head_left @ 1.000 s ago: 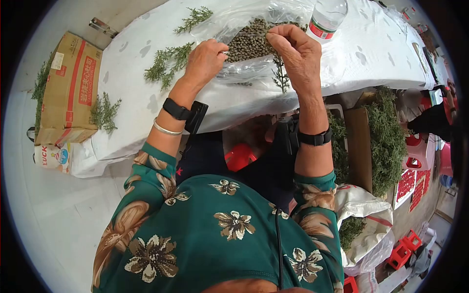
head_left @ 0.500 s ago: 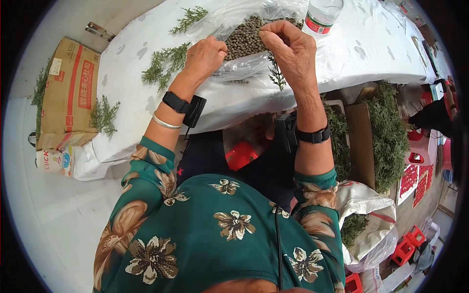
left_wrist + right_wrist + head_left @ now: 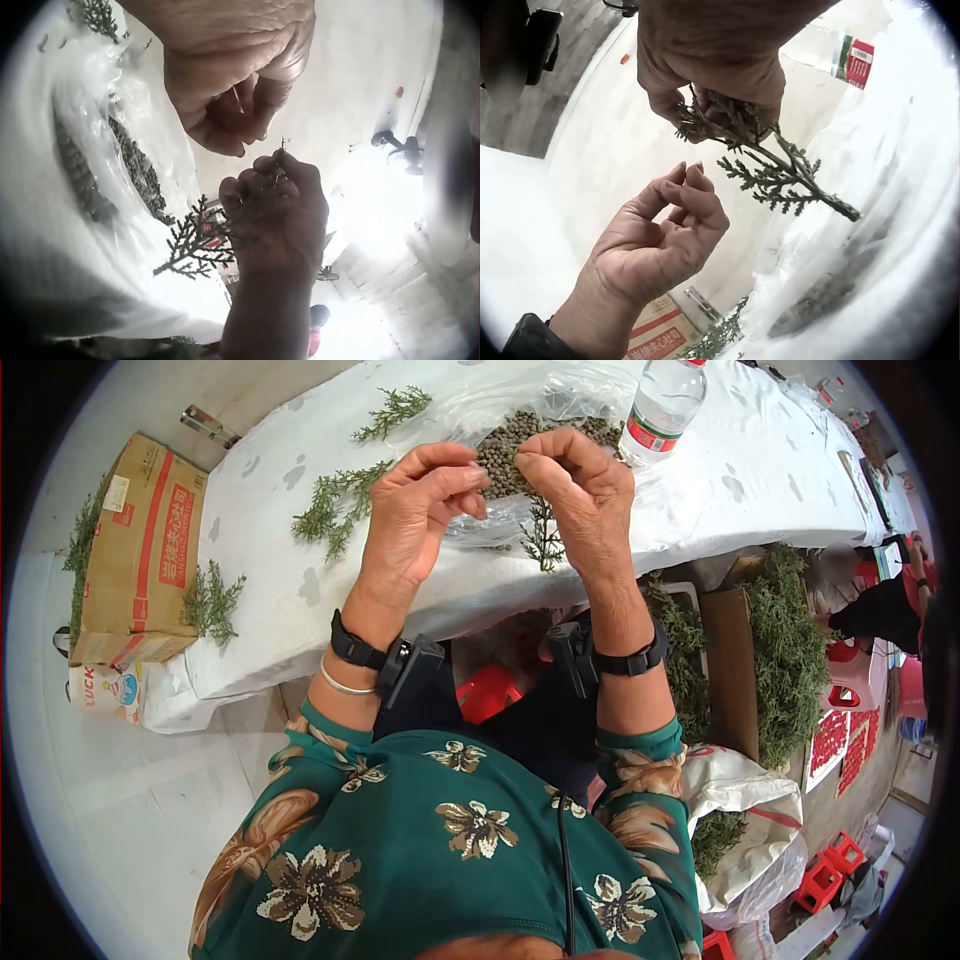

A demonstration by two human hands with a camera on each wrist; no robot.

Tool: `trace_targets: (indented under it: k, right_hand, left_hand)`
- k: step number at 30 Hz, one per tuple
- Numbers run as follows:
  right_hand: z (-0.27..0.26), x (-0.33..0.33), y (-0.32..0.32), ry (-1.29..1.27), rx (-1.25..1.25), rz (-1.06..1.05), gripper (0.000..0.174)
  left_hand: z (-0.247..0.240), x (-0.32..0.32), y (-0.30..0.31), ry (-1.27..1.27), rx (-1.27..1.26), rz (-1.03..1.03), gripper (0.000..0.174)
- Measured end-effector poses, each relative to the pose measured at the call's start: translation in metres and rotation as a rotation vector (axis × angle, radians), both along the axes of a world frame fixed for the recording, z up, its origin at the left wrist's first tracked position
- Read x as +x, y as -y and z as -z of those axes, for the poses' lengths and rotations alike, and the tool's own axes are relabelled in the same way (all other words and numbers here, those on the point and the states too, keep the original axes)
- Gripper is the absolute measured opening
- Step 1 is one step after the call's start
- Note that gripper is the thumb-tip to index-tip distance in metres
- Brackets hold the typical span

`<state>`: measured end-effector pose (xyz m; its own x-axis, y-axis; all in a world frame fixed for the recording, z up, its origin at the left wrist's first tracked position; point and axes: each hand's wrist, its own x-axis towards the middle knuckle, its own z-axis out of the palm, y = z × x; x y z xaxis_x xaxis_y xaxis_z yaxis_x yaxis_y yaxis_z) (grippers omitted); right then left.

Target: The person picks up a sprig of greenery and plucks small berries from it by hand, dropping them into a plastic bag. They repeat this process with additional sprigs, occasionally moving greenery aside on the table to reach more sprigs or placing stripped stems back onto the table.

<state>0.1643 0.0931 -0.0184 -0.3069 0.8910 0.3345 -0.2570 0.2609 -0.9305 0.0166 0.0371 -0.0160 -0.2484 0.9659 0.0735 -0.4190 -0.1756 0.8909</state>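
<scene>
My right hand grips a green sprig over the near edge of a clear plastic bag of small round greenish-brown pellets. In the right wrist view the sprig hangs from that hand, its cut stem pointing down and right. Facing it, my left hand has bent fingers, and its fingertips sit close together in the right wrist view with nothing visible between them. A thin pale line shows among the left hand's fingers in the left wrist view, too small to identify. The hands are apart.
A water bottle stands right of the bag. Loose sprigs lie on the white-covered table at left, beside a cardboard box. Below the table at right are boxes of greenery and a white sack.
The left hand has turned, showing its palm side and fingers. The right hand, still gripping the sprig, has shifted slightly left and down in the head view. More of the bottle shows.
</scene>
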Motion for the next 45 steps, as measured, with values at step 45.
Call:
trace_targets:
  k: [45]
  right_hand:
    - [0.002,-0.016,0.009,0.132,0.601,0.309,0.008]
  left_hand:
    - [-0.001,0.002,0.01,0.195,-0.004,0.086,0.017]
